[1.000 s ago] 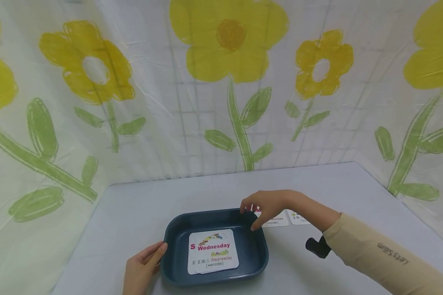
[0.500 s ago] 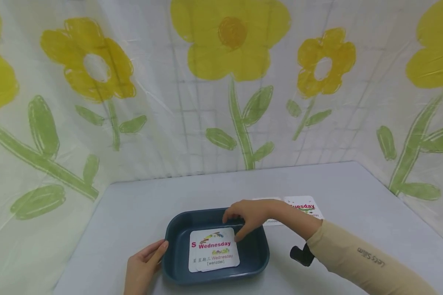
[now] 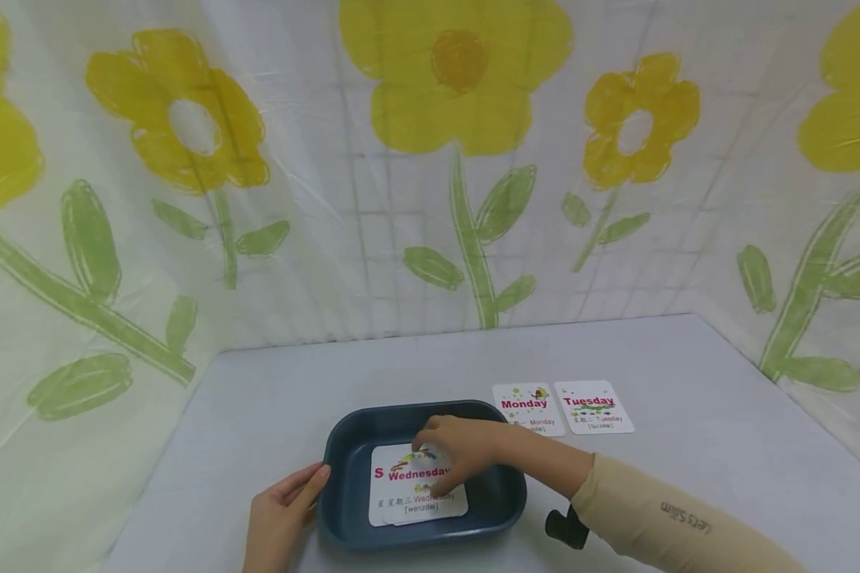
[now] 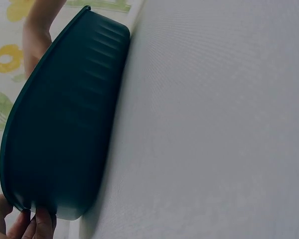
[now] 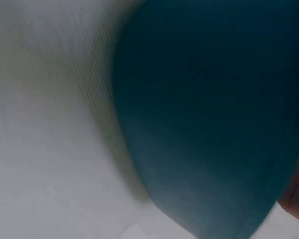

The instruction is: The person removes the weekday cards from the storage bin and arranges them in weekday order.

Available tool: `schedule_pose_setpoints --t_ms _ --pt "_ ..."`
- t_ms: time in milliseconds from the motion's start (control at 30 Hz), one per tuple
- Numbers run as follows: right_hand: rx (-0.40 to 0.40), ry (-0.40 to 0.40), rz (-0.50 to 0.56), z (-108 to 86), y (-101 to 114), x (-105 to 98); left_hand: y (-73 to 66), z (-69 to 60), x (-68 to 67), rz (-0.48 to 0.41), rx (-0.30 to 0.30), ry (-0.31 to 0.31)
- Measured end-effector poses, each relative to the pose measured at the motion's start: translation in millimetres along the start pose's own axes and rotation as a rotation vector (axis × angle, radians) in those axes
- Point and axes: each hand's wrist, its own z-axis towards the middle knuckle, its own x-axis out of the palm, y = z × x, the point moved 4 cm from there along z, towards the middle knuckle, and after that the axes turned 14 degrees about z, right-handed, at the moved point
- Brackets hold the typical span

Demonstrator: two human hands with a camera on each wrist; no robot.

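in the head view, a deep blue, glossy rectangular tray with rounded corners (image 3: 349, 485) stands on a smooth pale grey tabletop (image 3: 294, 390). the left hand (image 3: 283, 509) grips the tray's left rim, thumb uppermost. inside the tray, a white, round-cornered paper-like card printed wednesday in red (image 3: 407, 487) lies flat, partly covering a similar white card with a red s (image 3: 377, 489) whose left strip shows. the right hand (image 3: 462, 450) is over the wednesday card, thumb and fingers spread apart and not clenched; whether the fingertips touch the card i cannot tell. a beige sleeve with dark lettering (image 3: 674, 509) covers that forearm, and a small black cylindrical device (image 3: 566, 528) is just beside its cuff. behind the tray's far right corner lie a white card printed monday (image 3: 526, 406), partly hidden by the right arm, and, just beside it, a white card printed tuesday (image 3: 593, 407). a whitish sheet with yellow flowers (image 3: 315, 263) hangs behind.

in the left wrist view, the left hand's fingers press the tray's outer wall, and the right arm reaches behind its rim.

in the right wrist view, the tray's blurred outer wall fills much of the frame, with a patch of skin at the right edge.
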Motion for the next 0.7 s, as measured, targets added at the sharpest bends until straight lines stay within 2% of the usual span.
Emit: schedule_pose_setpoints --t_ms 433,700 --pt "-0.006 -0.018 -0.121 10.1 2.9 29.6 -0.5 -0.4 -0.4 0.034 -0.002 0.002" --pt "-0.036 -0.032 -0.145 13.4 3.7 33.1 -1.2 -0.4 -0.7 0.025 -0.002 0.001"
